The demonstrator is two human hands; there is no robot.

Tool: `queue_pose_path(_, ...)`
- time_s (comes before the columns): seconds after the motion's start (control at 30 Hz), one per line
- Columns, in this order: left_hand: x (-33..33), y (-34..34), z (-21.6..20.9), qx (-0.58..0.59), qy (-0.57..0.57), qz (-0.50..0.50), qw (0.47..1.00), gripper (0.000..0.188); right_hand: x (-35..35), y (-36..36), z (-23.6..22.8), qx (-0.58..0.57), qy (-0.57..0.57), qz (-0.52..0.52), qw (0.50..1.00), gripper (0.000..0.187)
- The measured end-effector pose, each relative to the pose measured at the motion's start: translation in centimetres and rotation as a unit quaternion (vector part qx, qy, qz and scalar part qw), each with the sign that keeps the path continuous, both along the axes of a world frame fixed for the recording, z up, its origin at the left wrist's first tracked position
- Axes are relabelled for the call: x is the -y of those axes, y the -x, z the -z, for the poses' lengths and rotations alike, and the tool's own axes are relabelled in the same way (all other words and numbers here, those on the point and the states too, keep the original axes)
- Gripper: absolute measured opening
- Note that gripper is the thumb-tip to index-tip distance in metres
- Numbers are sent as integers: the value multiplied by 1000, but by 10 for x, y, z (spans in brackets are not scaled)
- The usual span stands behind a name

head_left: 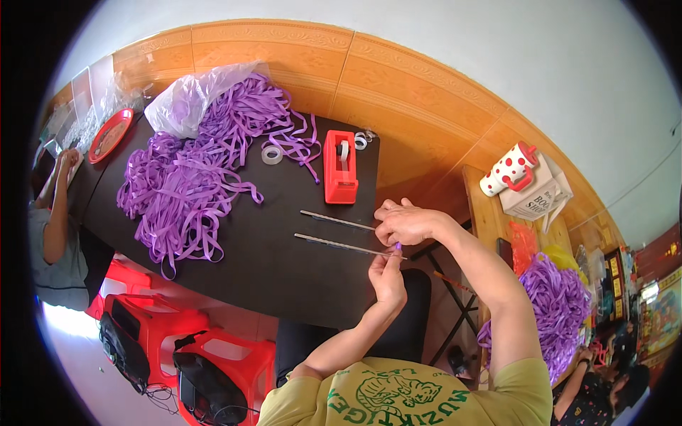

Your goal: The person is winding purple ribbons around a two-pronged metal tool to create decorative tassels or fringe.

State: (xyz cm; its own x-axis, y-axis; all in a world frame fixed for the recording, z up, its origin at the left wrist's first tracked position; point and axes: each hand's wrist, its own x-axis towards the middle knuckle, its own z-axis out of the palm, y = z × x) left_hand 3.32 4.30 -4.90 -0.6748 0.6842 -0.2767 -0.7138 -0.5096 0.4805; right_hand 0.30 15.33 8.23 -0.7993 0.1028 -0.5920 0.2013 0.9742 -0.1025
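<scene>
Two thin grey rods lie side by side at the black table's right edge: a far rod (335,219) and a near rod (337,243). My left hand (388,281) is pinched at the right end of the near rod. Just beyond it, my right hand (403,223) is bent over the table edge with its fingers closed, by the right end of the far rod. A small bit of purple ribbon (398,246) shows between the two hands, at my right fingertips; most of it is hidden. Beyond the rods stands a red tape dispenser (340,186).
A large tangled heap of purple ribbon (174,188) covers the table's left part, beside a clear plastic bag (186,99). A tape roll (271,155) lies near the dispenser. More ribbon (554,302) hangs at right. Red stools (238,353) stand at lower left; another person (57,234) sits at far left.
</scene>
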Motion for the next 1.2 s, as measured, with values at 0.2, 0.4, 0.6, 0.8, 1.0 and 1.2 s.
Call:
queue_pose_path(0.2, -1, -1, 3, -4, 5, 3, 1000, 6, -9, -22, 9, -93, 39, 9, 995, 3)
queue_pose_path(0.4, -2, 1, 6, -7, 9, 7, 1000, 7, -17, -53, 23, -220, 122, 51, 967, 5)
queue_pose_path(0.6, 0, 2, 2, -25, 7, 24, 999, 7, -20, -82, 52, -375, 178, 84, 906, 6)
queue_pose_path(0.8, 1, 4, 5, -32, 15, 25, 999, 7, -22, -94, 78, -487, 286, 109, 818, 9)
queue_pose_path(1.0, 1, 2, 1, -41, 7, 22, 999, 6, -29, -111, 101, -525, 308, 157, 778, 10)
queue_pose_path(1.2, 1, 2, 2, -49, 12, 18, 999, 5, -7, -107, 119, -527, 527, 329, 580, 10)
